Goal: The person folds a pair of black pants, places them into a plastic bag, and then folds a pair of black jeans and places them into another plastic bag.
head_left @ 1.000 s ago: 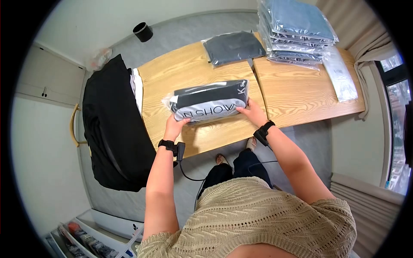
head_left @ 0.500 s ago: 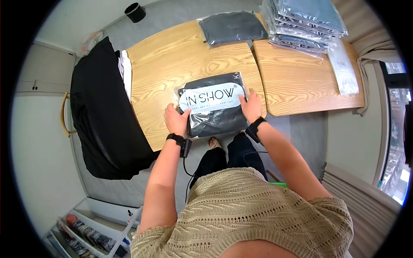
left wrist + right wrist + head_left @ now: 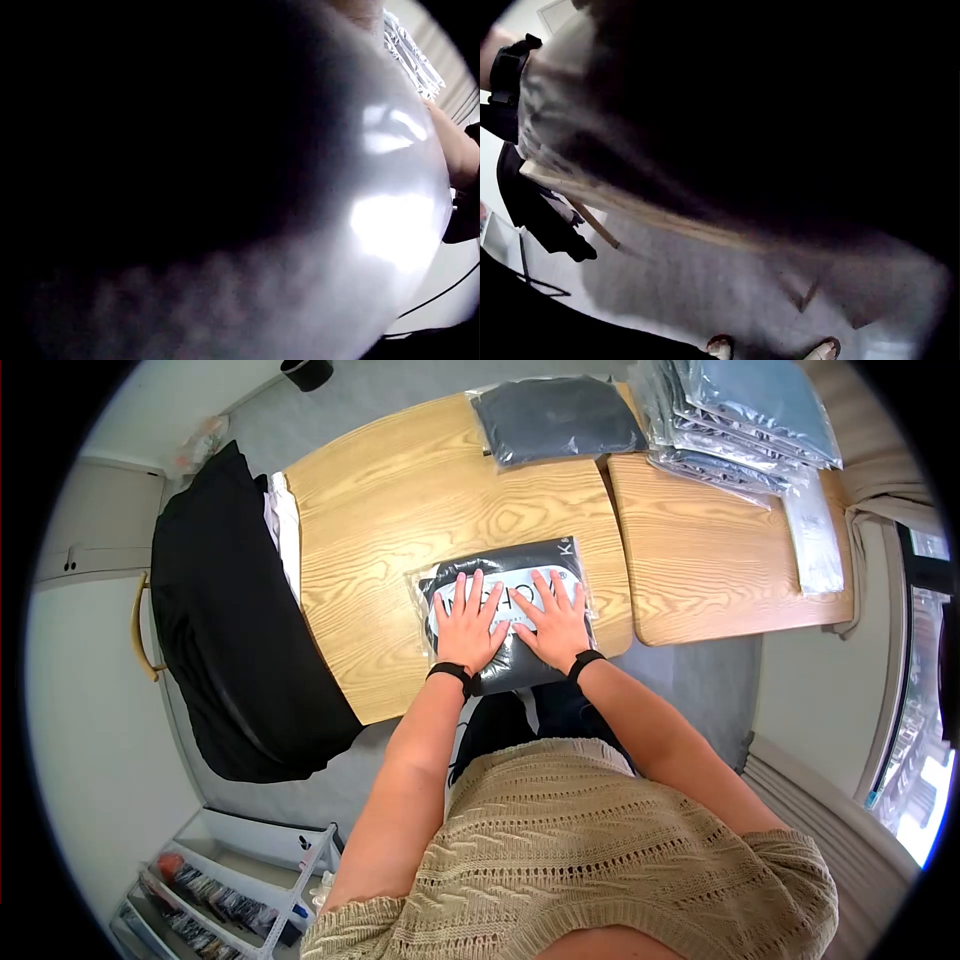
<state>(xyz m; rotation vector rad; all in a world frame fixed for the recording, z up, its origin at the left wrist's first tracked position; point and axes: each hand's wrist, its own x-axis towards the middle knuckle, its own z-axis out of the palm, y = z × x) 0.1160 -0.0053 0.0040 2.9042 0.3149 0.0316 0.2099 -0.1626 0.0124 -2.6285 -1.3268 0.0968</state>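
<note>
A dark folded garment in a clear plastic bag (image 3: 530,670) lies flat at the front edge of the wooden table (image 3: 380,510). Its white printed label faces up, partly covered by the hands. My left hand (image 3: 468,628) presses on the left half of the bag with fingers spread. On the right half lies my right hand (image 3: 556,628), palm down, fingers also spread, the two thumbs close together. In the left wrist view the shiny plastic (image 3: 397,225) fills much of the picture, mostly dark. The right wrist view is largely blocked by the dark bag.
Another bagged dark garment (image 3: 560,420) lies at the table's far edge. Bagged garments are stacked (image 3: 750,420) on the right-hand table (image 3: 720,560), beside a flat clear packet (image 3: 812,540). Black cloth (image 3: 230,630) drapes at the left. A bin (image 3: 306,372) stands on the floor beyond.
The bagged garment was tilted up between both hands, then laid flat with its label upward. Both hands have moved from its sides onto its top, fingers spread.
</note>
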